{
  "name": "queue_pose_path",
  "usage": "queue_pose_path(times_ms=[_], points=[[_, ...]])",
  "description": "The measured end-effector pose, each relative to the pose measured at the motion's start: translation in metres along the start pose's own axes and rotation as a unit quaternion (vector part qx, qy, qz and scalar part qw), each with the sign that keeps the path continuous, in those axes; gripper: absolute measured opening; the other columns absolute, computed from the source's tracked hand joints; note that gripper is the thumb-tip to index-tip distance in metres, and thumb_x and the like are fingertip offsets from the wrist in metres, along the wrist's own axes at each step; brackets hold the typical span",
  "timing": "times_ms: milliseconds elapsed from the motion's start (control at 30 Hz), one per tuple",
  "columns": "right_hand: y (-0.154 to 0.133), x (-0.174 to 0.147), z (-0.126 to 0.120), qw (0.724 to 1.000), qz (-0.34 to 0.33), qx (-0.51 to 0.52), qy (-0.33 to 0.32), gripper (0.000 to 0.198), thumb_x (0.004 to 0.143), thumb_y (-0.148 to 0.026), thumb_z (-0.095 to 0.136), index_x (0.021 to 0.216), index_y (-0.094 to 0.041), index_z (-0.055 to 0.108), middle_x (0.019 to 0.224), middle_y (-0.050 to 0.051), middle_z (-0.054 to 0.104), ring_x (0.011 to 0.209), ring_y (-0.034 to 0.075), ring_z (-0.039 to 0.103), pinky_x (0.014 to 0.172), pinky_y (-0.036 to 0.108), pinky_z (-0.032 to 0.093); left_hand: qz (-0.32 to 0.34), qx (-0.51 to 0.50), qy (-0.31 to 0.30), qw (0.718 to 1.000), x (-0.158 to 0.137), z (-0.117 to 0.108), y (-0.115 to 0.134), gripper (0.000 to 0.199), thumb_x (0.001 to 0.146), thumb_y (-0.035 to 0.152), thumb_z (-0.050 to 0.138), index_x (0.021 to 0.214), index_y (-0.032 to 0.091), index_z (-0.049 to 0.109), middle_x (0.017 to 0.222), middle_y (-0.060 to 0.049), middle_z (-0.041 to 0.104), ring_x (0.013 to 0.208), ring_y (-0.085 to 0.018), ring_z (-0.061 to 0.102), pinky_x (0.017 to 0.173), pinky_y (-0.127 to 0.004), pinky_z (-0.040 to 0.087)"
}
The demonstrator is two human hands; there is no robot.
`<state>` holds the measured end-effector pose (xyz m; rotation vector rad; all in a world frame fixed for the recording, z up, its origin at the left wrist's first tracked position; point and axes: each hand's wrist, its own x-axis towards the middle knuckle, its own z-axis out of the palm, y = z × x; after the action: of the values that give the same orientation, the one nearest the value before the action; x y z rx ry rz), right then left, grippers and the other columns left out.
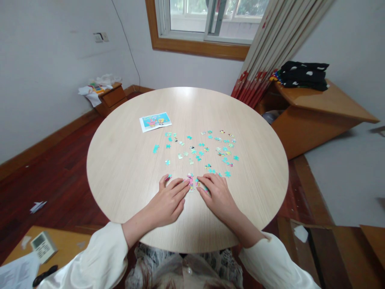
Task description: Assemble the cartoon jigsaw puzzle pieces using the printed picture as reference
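Note:
A small joined group of pink jigsaw pieces [190, 182] lies near the front of the round table [120, 168]. My left hand [171, 199] rests flat beside it, its outstretched fingertips touching the group's left side. Close on the right, my right hand [219, 196] has thumb and fingers on a jigsaw piece [197, 182], a narrow gap away from the pink group. More pieces lie partly hidden under the right fingers. By the left hand's raised fingertip is a teal piece [170, 176]. Loose teal jigsaw pieces [199, 158] are scattered beyond both hands.
A picture card [155, 121] with cartoon figures lies at the back left of the table. At lower left, a white device with a screen [43, 247] sits on a wooden surface. A tilted wooden cabinet [319, 116] with dark dotted cloth [305, 75] stands at right.

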<state>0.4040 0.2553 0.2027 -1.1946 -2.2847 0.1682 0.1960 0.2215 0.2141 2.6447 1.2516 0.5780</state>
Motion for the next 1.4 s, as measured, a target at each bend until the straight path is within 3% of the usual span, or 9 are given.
queue_pose_path(times_ms=[933, 1167, 1400], points=[[0.003, -0.001, 0.0, 0.999, 0.02, 0.002, 0.026, 0.018, 0.092, -0.025, 0.052, 0.102, -0.019, 0.066, 0.094, 0.008, 0.064, 0.09, 0.022, 0.058, 0.079, 0.038, 0.039, 0.018, 0.005, 0.058, 0.998, 0.001, 0.0, 0.001, 0.037, 0.09, 0.009, 0.039, 0.123, 0.014, 0.055, 0.124, -0.011, 0.063, 0.115, -0.026, 0.053, 0.104, -0.05, 0.016], [0.014, -0.002, -0.01, 0.992, 0.088, 0.058, 0.069, 0.02, 0.094, -0.024, 0.046, 0.1, -0.021, 0.065, 0.091, 0.007, 0.066, 0.09, 0.022, 0.06, 0.078, 0.038, 0.039, -0.015, -0.018, 0.157, 0.987, -0.001, -0.002, -0.002, 0.03, 0.09, 0.007, 0.038, 0.112, 0.017, 0.056, 0.114, -0.011, 0.065, 0.108, -0.022, 0.058, 0.102, -0.047, 0.02], [0.018, -0.009, -0.019, 0.99, 0.095, 0.089, 0.06, 0.018, 0.091, -0.021, 0.047, 0.09, -0.021, 0.066, 0.086, 0.006, 0.066, 0.086, 0.022, 0.061, 0.076, 0.037, 0.041, -0.057, -0.027, 0.181, 0.981, -0.001, -0.002, -0.003, 0.024, 0.088, 0.005, 0.039, 0.096, 0.017, 0.058, 0.095, -0.006, 0.066, 0.092, -0.019, 0.061, 0.09, -0.042, 0.027]])
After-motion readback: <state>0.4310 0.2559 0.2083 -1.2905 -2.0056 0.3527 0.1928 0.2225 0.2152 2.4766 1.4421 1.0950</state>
